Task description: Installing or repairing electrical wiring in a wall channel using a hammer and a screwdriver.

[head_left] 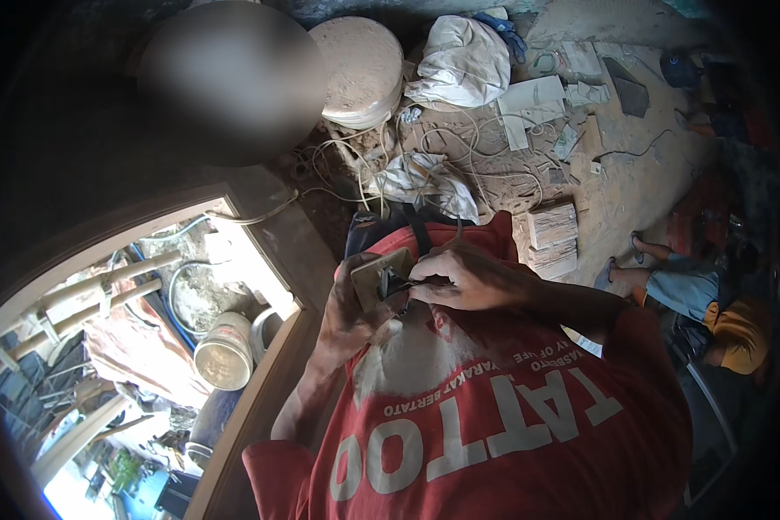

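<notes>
Hands meet close in front of the person's chest, over a red T-shirt (494,407) with white lettering. The left hand (347,316) is wrapped around the back and lower edge of a small square tan plate (377,276), probably a wall switch or socket cover, holding it tilted up toward the camera with its fingers curled shut on it. The right hand (464,277) comes in from the right with its fingers pinched closed on a slim dark tool (400,282) whose tip sits against the middle of the plate; the tool is too small and shadowed to tell its kind. Both hands touch or nearly touch at the plate. To the left, below the hands, a wooden frame (269,381) borders an opening that looks down on a dusty white bucket (224,351), hoses and planks outside. On the dusty floor beyond the hands lie a tangle of pale cables (390,147), crumpled white sacks (459,65), a round pale lid or drum (360,69) and a stack of flat wooden pieces (553,234). At the right edge another person (711,299) in blue shorts and a yellow top sits on the floor, well apart from the hands
</notes>
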Available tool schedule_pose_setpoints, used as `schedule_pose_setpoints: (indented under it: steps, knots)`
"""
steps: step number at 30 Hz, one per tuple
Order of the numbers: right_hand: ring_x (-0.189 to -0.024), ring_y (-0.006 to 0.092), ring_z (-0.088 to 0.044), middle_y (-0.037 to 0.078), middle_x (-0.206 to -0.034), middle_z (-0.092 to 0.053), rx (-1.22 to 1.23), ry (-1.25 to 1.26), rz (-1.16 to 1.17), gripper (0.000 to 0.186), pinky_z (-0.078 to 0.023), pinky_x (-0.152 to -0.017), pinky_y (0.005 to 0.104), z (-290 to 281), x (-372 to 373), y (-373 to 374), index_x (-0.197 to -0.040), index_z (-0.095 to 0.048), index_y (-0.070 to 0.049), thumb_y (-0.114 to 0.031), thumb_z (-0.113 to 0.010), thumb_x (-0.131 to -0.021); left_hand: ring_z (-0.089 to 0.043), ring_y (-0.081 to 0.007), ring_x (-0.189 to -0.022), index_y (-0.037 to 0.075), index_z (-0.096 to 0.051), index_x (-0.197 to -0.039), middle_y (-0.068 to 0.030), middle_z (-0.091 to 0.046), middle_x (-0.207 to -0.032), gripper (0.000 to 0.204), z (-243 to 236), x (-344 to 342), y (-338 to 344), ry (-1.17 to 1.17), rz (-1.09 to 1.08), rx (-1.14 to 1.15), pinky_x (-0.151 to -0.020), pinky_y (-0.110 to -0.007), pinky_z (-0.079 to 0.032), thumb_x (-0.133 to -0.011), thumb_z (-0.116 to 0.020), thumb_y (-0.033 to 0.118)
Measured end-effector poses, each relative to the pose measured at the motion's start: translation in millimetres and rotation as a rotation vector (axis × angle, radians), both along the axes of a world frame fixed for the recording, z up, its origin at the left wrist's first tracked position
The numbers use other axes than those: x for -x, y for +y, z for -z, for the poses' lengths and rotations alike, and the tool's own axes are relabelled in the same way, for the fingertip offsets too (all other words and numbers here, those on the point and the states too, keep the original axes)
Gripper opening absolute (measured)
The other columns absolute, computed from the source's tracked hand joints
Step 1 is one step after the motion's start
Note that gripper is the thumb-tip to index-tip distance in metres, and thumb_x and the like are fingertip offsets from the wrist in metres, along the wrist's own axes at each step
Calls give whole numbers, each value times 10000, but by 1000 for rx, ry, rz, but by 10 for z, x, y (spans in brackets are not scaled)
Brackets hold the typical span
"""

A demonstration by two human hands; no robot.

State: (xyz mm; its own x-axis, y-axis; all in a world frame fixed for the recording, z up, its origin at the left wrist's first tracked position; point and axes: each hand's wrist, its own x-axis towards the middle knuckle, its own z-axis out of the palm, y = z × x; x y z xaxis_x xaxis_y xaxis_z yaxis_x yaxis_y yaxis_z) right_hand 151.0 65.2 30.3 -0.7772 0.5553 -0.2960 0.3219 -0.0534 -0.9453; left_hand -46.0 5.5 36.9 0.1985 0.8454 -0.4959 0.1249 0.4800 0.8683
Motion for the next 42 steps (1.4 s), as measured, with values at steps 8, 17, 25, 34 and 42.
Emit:
schedule_pose_setpoints:
  steps: [8, 17, 25, 34, 42]
  knots:
    - [-515, 257, -542, 127, -569, -537, -72, 2, 14, 150, -387, -507, 346, -19, 25, -74, -700, -564, 3, -133, -598, -755, -548, -113, -864, 18, -419, -1088, -80, -577, -961, 435, -72, -136, -164, -83, -199, -14, -764, -252, -440, -722, -654, 14]
    - [-527, 281, -548, 116, -566, -539, -89, 24, 53, 151, -395, -519, 369, -19, 41, -142, -638, -512, -9, -115, -599, -702, -559, -107, -847, 10, -442, -1049, -78, -595, -935, 406, -79, -236, -213, -51, -303, -16, -765, -248, -446, -700, -650, 1]
    - [-513, 295, -553, 126, -568, -542, -273, -137, 61, 157, -418, -497, 386, -14, 57, -237, -658, -495, -16, -128, -594, -704, -561, -97, -821, 6, -458, -1033, -63, -593, -906, 395, 18, -322, -193, -50, -396, -18, -745, -230, -449, -687, -647, -11]
    - [-512, 271, -543, 110, -556, -510, -355, -36, -48, 160, -422, -500, 373, -207, -70, -176, -668, -472, -32, -121, -596, -718, -572, -108, -824, -1, -446, -1065, -68, -590, -921, 426, -19, -347, -213, -87, -359, -4, -736, -237, -459, -683, -635, -19]
    - [-522, 238, -573, 102, -570, -537, -695, -228, -265, 155, -435, -455, 354, -412, -184, -161, -782, -498, 1, -151, -527, -785, -602, -149, -807, -2, -435, -1073, -104, -606, -896, 480, -84, -368, -175, 85, -198, -20, -707, -270, -477, -657, -673, 35]
